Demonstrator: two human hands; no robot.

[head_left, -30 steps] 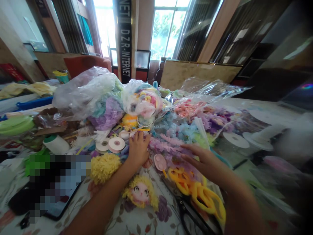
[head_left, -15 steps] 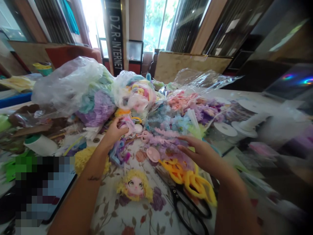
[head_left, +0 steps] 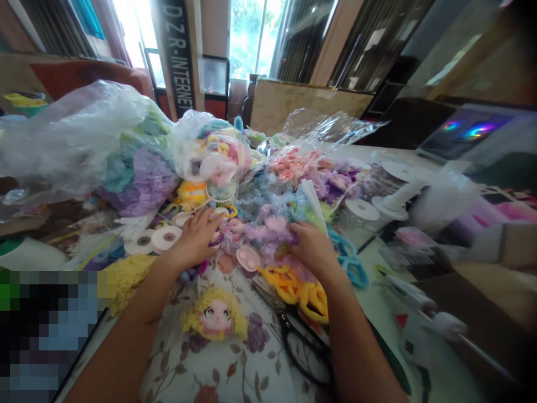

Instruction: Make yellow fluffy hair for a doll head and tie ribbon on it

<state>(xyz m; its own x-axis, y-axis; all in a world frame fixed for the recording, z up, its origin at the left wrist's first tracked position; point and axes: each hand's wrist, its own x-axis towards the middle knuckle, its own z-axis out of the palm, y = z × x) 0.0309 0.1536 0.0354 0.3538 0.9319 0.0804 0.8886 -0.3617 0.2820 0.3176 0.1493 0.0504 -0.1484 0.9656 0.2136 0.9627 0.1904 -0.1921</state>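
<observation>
My left hand [head_left: 200, 235] lies over small craft pieces at the middle of the pile, its fingers spread and touching them. My right hand [head_left: 312, 249] has its fingers curled into fluffy lilac trim [head_left: 268, 230]; the fingertips are partly hidden. Between the hands sits a pale pink oval piece [head_left: 248, 258]. Closer to me, a doll head [head_left: 218, 314] with curly yellow hair lies face up on the floral cloth [head_left: 188, 369]. Yellow fuzzy loops [head_left: 285, 285] and black-handled scissors [head_left: 300, 341] rest below my right hand, the scissors partly behind the forearm.
Plastic bags of coloured material [head_left: 138, 162] are heaped at the back left. White ribbon spools [head_left: 166, 239] lie beside my left wrist. More white spools [head_left: 361, 210] and a glue gun [head_left: 413, 296] are on the right. Blue fuzzy loops [head_left: 352, 268] lie past my right wrist.
My left hand has spread flatter over the small pieces. My right hand has gone from outstretched fingers to curled ones in the lilac trim, which is now bunched up. The view has shifted right.
</observation>
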